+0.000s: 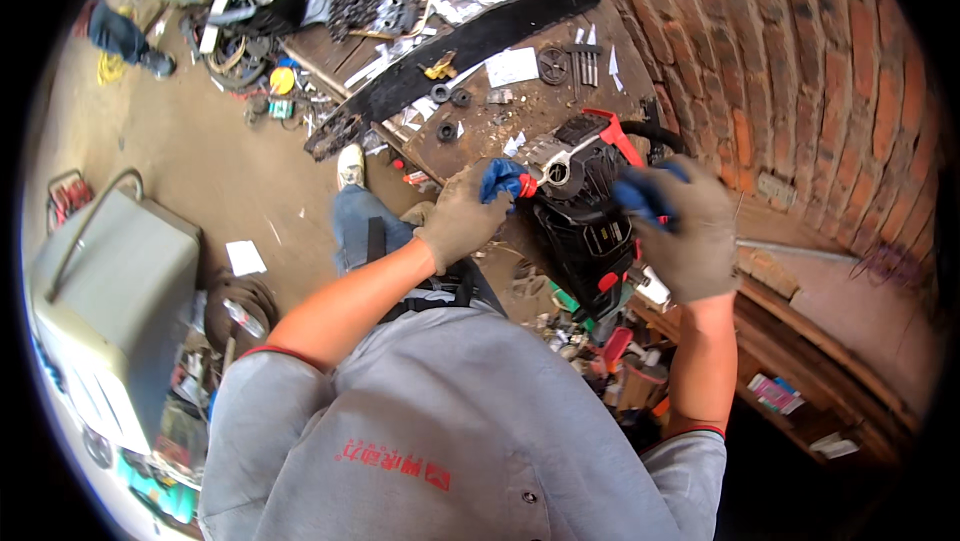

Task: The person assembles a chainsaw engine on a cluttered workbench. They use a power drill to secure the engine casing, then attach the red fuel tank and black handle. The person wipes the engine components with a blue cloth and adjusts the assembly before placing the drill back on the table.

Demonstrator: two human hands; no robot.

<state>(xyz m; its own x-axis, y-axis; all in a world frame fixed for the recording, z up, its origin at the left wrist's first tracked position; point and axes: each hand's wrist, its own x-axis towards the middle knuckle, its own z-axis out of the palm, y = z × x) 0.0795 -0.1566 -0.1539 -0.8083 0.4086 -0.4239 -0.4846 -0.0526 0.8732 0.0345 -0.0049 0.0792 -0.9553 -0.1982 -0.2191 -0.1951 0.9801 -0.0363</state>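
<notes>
A black and red chainsaw body, with no bar on it, sits at the near right end of the wooden workbench. My left hand, in a beige glove with blue fingertips, is closed on a red-handled tool at the saw's left side. A bright metal ring shows just beyond the red part; I cannot tell whether it belongs to the tool or the saw. My gloved right hand is over the saw's right side, smeared by motion; its grip cannot be made out.
A long black guide bar lies across the bench among papers, small black rings and a row of metal bits. A brick wall bounds the right. A grey cabinet stands left. Shelves run below right.
</notes>
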